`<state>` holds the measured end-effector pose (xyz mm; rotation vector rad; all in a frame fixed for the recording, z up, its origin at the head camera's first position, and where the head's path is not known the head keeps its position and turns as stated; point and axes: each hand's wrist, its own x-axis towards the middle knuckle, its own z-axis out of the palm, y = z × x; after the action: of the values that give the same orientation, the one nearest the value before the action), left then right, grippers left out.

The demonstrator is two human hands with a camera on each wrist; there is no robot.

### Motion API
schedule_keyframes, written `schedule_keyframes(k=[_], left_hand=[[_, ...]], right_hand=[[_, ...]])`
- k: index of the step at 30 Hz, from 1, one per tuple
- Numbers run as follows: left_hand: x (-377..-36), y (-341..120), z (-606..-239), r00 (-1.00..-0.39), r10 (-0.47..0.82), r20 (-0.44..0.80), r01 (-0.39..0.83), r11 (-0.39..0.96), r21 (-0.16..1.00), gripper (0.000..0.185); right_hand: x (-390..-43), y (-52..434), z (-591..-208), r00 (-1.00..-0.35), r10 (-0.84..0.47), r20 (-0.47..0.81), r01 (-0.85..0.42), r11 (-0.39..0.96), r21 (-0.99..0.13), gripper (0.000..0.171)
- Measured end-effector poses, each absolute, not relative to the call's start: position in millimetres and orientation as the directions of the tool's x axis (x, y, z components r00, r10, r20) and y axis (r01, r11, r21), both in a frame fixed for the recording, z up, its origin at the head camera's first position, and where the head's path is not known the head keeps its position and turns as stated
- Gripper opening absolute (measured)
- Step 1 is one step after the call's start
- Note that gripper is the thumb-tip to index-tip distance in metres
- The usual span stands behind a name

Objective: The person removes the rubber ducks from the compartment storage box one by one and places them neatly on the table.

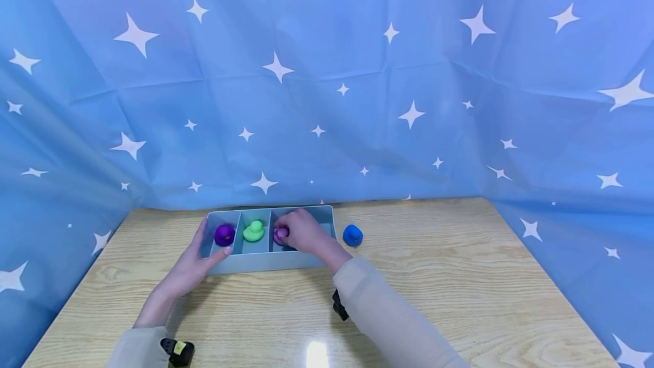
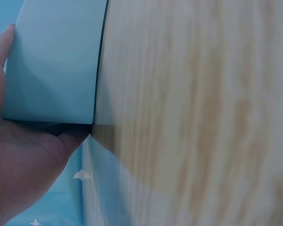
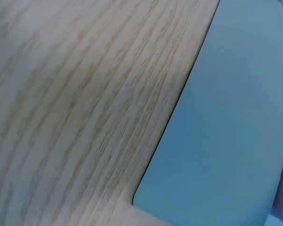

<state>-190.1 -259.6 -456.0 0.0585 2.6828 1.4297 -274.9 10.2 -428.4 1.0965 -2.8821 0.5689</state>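
A grey-blue divided box (image 1: 255,264) sits near the back of the table. My left hand (image 1: 189,268) grips its left end, thumb over the front rim and fingers along the side; the left wrist view shows that hand (image 2: 23,160) around the box's end wall (image 2: 56,66). My right hand (image 1: 306,233) reaches into the box and pinches a pinkish-purple toy duck (image 1: 280,235), partly hidden by the fingers. To its left, a light green toy duck (image 1: 254,231) and a dark purple toy duck (image 1: 224,235) lie in separate compartments.
A blue toy duck (image 1: 352,235) is on the wooden table (image 1: 434,288), just right of the box. Behind the table hangs a blue curtain (image 1: 327,101) with white stars, which also runs along both sides. The right wrist view mostly shows the box's outer wall (image 3: 212,122).
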Motion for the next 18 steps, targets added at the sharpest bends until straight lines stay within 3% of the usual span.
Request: schedule_keyframes(k=[18], left_hand=[[-190.5, -258.2, -454.6, -0.993, 0.076, -0.09, -0.034, 0.544, 0.838, 0.109]], right_hand=[[-277.6, 11.6, -426.0, -0.721, -0.68, 0.133, -0.685, 0.671, -0.284, 0.019]])
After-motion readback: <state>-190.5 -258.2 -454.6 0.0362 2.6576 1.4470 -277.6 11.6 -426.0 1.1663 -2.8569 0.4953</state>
